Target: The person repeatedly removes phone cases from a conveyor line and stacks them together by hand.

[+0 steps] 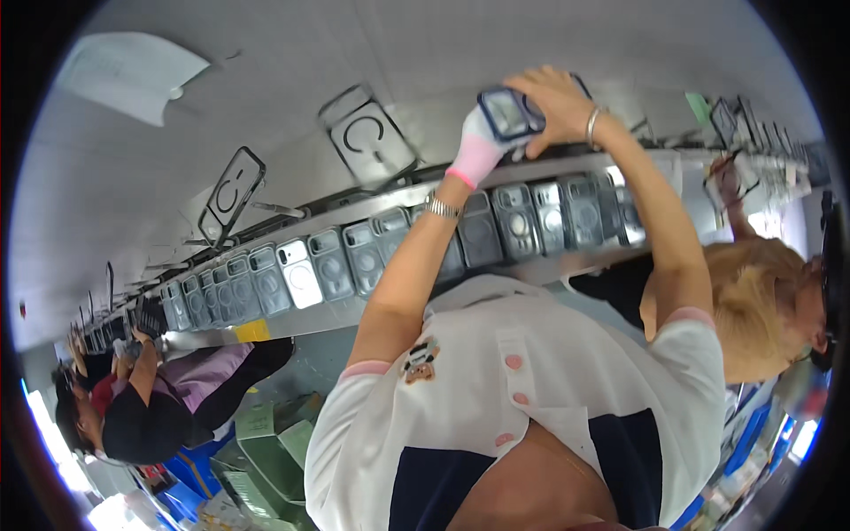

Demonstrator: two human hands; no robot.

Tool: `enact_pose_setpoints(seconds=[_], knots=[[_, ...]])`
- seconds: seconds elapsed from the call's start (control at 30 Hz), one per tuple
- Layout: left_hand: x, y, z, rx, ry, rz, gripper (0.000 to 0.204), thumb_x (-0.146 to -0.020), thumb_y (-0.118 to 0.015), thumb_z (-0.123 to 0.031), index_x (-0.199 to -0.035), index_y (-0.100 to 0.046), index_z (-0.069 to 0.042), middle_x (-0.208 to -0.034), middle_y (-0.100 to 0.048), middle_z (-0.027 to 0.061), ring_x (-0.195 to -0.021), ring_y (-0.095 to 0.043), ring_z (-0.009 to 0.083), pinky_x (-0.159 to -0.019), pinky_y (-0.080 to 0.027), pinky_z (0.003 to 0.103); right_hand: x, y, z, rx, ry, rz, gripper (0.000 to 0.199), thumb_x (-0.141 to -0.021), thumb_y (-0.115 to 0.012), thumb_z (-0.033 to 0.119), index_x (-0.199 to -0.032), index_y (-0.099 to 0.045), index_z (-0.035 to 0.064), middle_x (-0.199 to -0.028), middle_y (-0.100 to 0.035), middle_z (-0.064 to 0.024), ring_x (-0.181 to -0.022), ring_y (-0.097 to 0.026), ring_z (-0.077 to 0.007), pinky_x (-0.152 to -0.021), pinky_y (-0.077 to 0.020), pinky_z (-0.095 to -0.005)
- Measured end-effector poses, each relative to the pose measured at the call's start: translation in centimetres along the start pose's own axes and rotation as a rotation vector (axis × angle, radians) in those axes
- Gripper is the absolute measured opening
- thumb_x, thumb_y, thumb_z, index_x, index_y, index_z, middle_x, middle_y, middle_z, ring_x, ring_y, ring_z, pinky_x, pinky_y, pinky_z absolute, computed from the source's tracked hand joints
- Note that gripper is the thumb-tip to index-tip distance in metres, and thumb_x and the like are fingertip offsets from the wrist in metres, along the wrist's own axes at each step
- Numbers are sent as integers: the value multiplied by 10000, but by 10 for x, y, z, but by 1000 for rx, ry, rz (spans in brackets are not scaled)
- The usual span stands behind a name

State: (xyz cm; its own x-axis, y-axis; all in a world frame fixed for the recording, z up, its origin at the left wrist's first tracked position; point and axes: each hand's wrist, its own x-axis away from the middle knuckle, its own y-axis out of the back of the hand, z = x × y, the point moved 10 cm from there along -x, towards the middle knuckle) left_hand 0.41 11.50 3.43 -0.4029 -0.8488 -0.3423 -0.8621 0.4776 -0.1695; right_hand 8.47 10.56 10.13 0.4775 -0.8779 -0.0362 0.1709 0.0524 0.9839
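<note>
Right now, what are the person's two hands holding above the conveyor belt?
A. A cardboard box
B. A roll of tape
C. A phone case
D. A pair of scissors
C: both the left hand, in a white and pink glove, and the bare right hand grip a dark-rimmed phone case above the conveyor belt lined with similar cases.

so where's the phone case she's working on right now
In the head view, upper centre-right: the phone case is held between the gloved left hand and bare right hand, above the conveyor belt.
</note>
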Motion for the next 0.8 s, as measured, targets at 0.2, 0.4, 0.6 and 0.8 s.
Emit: enact_pose_setpoints(seconds=[0.2, 0.4, 0.6, 0.8], knots=[[71, 22, 114, -753, 308, 359, 860, -776, -773, -354, -1385, -352, 83, -1358, -495, 224, -1224, -522, 319, -1007, -434, 372, 86, 56, -17, 168, -133, -555, 814, -644, -800, 412, -1317, -472, 92, -1305, -497, -122, -1161, -447, -342, -985, -341, -454], [117, -7, 134, -1115, 467, 526, 871, -728, -705, -553, -1383, -414, -59, -1296, -522, 243, -1299, -399, 375, -1064, -301, 483, 160, -103, 40, -516, -438, -470, 804, -700, -807, 322, -1317, -403, 2, -1264, -464, -175, -1156, -434, -355, -985, -347, -434], [114, -5, 82, -1050, 322, 351, 560, -651, -723, -451, -1073, -650, -90, -1032, -645, 168, -1043, -553, 355, -901, -410, 465, 160, -226, 57, -252, -761, -300, 1192, -600, -846, 417, -1460, -152, -32, -1395, -346, -249, -1242, -367, -406, -1083, -231, -487], [153, 34, 10, -567, 156, 153, 382, -777, -702, -285, -1040, -619, -21, -930, -646, 166, -887, -612, 317, -828, -481, 403, 144, -209, 63, -517, -644, -214, 968, -592, -818, 199, -1359, -305, -93, -1301, -441, -252, -1237, -429, -391, -1047, -363, -380]])
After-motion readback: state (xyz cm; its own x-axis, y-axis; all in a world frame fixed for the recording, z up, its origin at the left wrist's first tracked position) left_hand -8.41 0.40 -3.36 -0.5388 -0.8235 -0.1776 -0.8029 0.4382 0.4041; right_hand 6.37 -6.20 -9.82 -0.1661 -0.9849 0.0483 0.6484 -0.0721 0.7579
